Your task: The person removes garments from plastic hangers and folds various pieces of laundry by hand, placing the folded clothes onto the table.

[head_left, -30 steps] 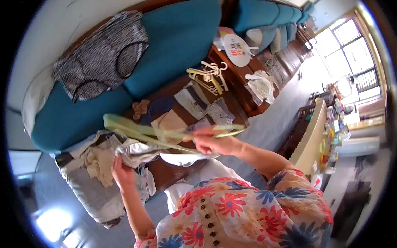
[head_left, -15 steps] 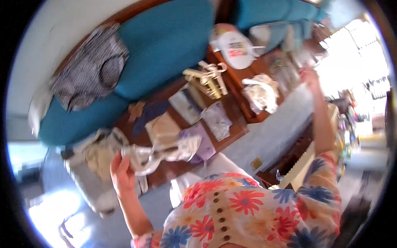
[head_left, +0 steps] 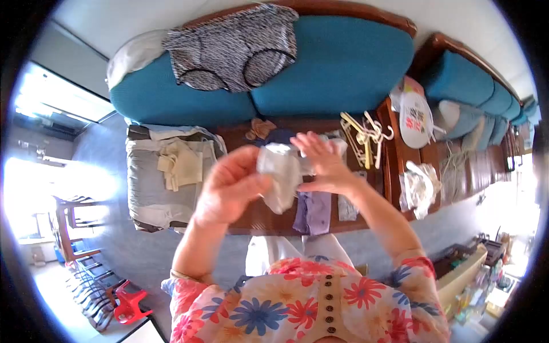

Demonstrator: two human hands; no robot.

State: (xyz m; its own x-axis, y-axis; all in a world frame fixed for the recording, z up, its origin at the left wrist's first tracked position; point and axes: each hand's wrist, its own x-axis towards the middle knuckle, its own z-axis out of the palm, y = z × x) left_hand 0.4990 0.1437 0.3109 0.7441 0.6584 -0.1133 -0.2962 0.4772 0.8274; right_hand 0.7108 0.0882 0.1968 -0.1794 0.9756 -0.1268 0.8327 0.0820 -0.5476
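My left hand [head_left: 231, 186] is closed on a whitish cloth [head_left: 280, 177] that hangs in front of my chest. Just right of the cloth, my right hand [head_left: 325, 163] has its fingers spread, its fingertips near the cloth's upper edge; whether they touch is unclear. Behind the hands, a lilac folded cloth [head_left: 313, 212] lies on the brown wooden seat, with a brown piece [head_left: 261, 128] and a partly hidden navy one farther back. Pale hangers [head_left: 366, 137] lie in a pile to the right.
Grey and cream clothes [head_left: 163, 191] lie stacked at the left. A patterned garment [head_left: 234, 48] drapes over the teal backrest [head_left: 343, 63]. On the right wooden surface are a round white fan [head_left: 416, 119] and a plastic bag [head_left: 421, 186]. A red stool [head_left: 130, 304] stands lower left.
My right hand, earlier holding a long yellow-green item and then stretched far right, is now beside the cloth without that item. My left hand has raised the cloth. The view has turned.
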